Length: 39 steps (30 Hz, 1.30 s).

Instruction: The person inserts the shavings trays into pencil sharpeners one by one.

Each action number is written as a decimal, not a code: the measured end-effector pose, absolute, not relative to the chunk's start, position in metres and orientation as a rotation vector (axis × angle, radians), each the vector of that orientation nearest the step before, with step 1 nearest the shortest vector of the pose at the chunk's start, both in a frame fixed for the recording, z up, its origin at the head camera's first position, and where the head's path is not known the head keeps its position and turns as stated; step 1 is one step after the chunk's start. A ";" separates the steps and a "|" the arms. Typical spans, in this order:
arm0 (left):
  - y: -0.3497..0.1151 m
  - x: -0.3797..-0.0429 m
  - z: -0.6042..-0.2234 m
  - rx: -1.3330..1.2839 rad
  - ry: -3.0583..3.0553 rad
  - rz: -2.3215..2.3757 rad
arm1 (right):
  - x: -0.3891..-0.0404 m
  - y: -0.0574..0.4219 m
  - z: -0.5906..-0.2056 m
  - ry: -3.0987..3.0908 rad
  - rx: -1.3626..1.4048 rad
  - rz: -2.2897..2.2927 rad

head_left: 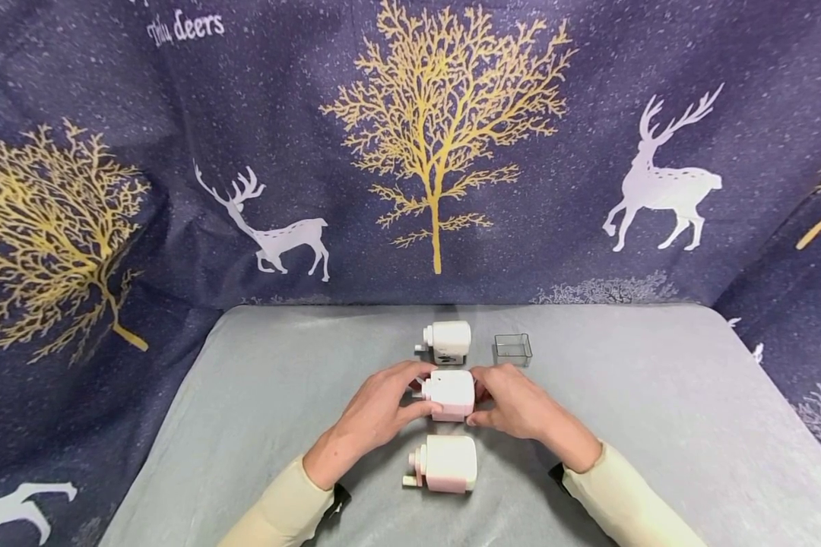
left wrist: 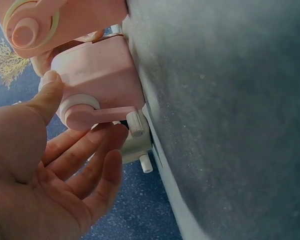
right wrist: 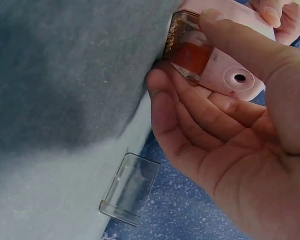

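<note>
In the head view, the left hand (head_left: 376, 406) hid part of the crank of the middle pink-and-white plastic sharpener (head_left: 451, 396), and the right hand (head_left: 520, 404) covered much of its right end. There, in the right wrist view, the thumb overlapped a clear plastic drawer (right wrist: 190, 52), its reddish-brown interior too blurred to make out. The left wrist view cut off the near pink-and-white crank sharpener (head_left: 450, 463), while the far white crank sharpener (head_left: 451, 339) was mostly hidden behind the middle one, its dark print too small to read. The near edge cropped both cream sleeves (head_left: 280, 505).
</note>
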<state>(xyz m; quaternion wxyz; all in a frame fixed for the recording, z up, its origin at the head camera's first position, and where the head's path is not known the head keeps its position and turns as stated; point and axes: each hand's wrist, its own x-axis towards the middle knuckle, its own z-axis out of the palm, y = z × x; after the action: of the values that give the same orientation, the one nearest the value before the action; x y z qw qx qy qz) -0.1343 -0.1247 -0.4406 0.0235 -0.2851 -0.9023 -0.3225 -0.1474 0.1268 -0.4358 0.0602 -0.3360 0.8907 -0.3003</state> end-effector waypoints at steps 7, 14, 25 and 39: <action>-0.125 -0.134 -0.440 -0.891 -2.802 -0.988 | -0.148 0.125 -0.440 2.707 -1.024 -0.893; -0.125 -0.134 -0.440 -0.907 -2.787 -0.981 | -0.148 0.125 -0.440 2.703 -1.020 -0.909; -0.126 -0.134 -0.439 -0.896 -2.803 -0.983 | -0.147 0.124 -0.439 2.722 -1.016 -0.919; -0.125 -0.134 -0.438 -0.885 -2.820 -0.941 | -0.148 0.125 -0.440 2.708 -1.008 -0.944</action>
<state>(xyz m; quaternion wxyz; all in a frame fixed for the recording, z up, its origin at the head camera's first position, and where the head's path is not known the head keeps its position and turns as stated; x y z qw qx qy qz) -0.1340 -0.1253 -0.4384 0.0198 -0.2853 -0.9090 -0.3033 -0.1479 0.1252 -0.4396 0.0506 -0.3312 0.8897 -0.3102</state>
